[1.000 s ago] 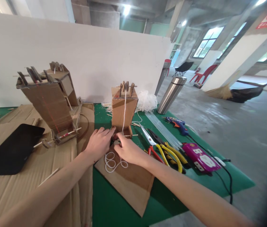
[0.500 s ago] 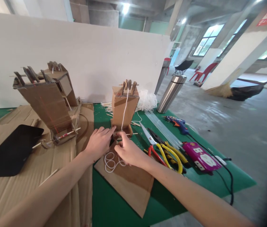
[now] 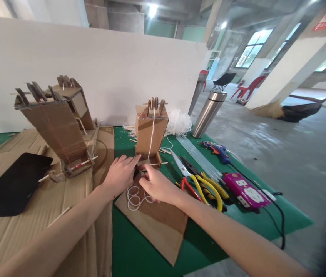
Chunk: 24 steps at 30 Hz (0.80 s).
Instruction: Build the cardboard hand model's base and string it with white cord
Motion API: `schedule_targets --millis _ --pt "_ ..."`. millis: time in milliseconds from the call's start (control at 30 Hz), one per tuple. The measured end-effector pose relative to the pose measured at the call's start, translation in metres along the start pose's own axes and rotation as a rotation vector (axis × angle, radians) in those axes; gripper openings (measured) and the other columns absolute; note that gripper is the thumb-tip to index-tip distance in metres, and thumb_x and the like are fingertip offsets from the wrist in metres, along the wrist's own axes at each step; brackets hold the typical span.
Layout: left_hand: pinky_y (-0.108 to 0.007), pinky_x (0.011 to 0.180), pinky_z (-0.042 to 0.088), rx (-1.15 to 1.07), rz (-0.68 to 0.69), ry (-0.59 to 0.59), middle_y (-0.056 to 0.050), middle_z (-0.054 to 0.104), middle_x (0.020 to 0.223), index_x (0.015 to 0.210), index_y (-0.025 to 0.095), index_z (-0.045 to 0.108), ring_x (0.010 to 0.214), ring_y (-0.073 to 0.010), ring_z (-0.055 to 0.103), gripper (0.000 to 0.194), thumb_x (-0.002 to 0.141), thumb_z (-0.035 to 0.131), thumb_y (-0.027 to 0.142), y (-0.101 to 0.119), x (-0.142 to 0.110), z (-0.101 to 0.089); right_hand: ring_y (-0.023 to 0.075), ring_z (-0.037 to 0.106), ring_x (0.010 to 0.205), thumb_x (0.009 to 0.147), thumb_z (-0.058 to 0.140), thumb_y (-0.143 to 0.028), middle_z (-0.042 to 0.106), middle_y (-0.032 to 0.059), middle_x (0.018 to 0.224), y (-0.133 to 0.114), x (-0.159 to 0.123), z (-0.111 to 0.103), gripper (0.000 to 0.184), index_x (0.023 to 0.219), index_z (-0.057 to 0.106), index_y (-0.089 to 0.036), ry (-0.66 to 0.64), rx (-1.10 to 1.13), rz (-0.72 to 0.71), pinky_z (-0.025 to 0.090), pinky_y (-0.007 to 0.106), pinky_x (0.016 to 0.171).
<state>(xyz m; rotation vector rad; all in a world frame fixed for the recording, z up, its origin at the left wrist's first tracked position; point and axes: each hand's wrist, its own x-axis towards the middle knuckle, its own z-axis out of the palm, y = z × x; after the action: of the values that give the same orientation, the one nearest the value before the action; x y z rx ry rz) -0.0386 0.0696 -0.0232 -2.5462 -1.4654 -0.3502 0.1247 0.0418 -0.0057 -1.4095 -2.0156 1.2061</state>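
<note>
A small cardboard tower [image 3: 152, 132] stands in the middle, with cardboard discs on a thin stick at its top. White string [image 3: 152, 134] runs from the discs down the front to the low box at its foot. My left hand [image 3: 122, 169] is closed on the left corner of that foot. At the front of the foot, my right hand [image 3: 155, 184] has its fingers curled and pinched; what lies between them is hidden. A thin wooden stick [image 3: 163, 163] pokes out to the right. Below the hands, a loose coil of white string [image 3: 134, 198] lies on a flat cardboard piece [image 3: 163, 231].
Larger cardboard models [image 3: 54, 127] stand left, by a black tablet-like slab [image 3: 15, 184]. On the right lie scissors [image 3: 184, 171], yellow-handled pliers [image 3: 209, 188], glue sticks [image 3: 200, 157], a glue gun [image 3: 219, 152] and a purple power strip [image 3: 245, 190]. A steel flask [image 3: 210, 115] stands behind.
The tower's top has shifted very slightly to the left. Both hands stay at its foot in nearly the same pose.
</note>
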Motion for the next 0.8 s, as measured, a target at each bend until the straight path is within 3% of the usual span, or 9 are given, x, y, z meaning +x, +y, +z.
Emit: schedule_targets --millis 167,433,800 --pt "-0.038 0.078 0.044 0.006 -0.006 0.005 -0.009 0.067 0.099 0.133 0.014 0.046 0.096 -0.0255 0.054 0.046 0.087 0.042 0.014 -0.0001 -0.0001 0.0001 0.0066 0.045 0.031 0.087 0.037 -0.020 0.057 -0.0013 0.073 0.0065 0.0035 0.0007 0.028 0.114 0.042 -0.021 -0.061 0.082 0.037 0.033 0.018 0.028" --pt "-0.036 0.078 0.043 0.023 0.001 0.006 -0.008 0.067 0.100 0.134 0.015 0.045 0.095 -0.0246 0.054 0.047 0.087 0.043 0.013 -0.0005 -0.0001 0.0005 0.0083 0.046 0.031 0.087 0.038 -0.022 0.056 -0.0010 0.071 0.0010 -0.0005 0.0006 0.027 0.114 0.037 -0.020 -0.042 0.116 0.077 0.036 0.019 0.025" --pt "-0.036 0.076 0.043 0.019 0.004 0.011 -0.007 0.067 0.100 0.133 0.014 0.046 0.094 -0.0247 0.053 0.046 0.087 0.045 0.013 -0.0015 0.0002 0.0027 0.0058 0.044 0.030 0.084 0.041 -0.020 0.054 -0.0048 0.071 0.0081 0.0020 0.0021 0.033 0.117 0.038 -0.024 -0.088 0.184 0.011 0.034 0.016 0.024"
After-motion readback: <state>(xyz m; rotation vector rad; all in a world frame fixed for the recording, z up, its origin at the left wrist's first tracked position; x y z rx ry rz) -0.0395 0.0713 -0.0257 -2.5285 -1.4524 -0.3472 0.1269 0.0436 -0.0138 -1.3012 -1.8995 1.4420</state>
